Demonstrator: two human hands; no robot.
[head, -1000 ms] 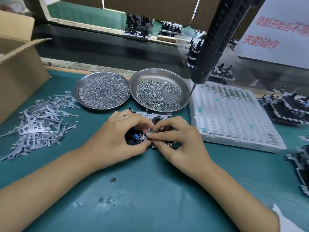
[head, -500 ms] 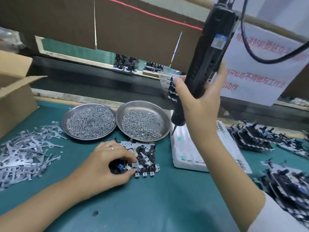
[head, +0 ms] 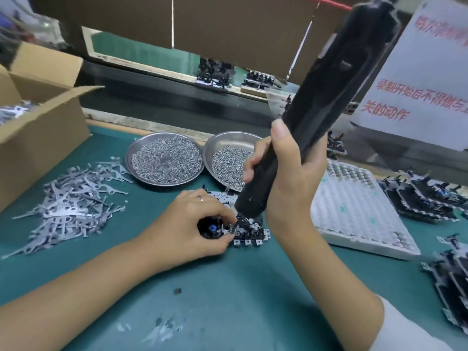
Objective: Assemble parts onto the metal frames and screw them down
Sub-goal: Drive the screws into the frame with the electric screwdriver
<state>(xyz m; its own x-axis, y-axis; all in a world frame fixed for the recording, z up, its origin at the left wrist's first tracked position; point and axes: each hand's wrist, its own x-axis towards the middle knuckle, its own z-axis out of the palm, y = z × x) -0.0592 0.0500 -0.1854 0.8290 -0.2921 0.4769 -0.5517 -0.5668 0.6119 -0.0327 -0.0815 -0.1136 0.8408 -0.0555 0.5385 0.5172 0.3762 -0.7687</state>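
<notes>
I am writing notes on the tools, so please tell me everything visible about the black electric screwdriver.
The electric screwdriver is a long, black, matt, plastic-looking cylinder, partly blurred. It tilts, its top toward the upper right, its lower end down over the metal frame on the green mat. The right hand grips its lower body. The bit is not clearly visible, so contact with the frame cannot be told.

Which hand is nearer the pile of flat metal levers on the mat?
Left. The left hand rests on the metal frame just right of the pile of flat metal levers. The right hand is farther right, raised, gripping the electric screwdriver.
</notes>
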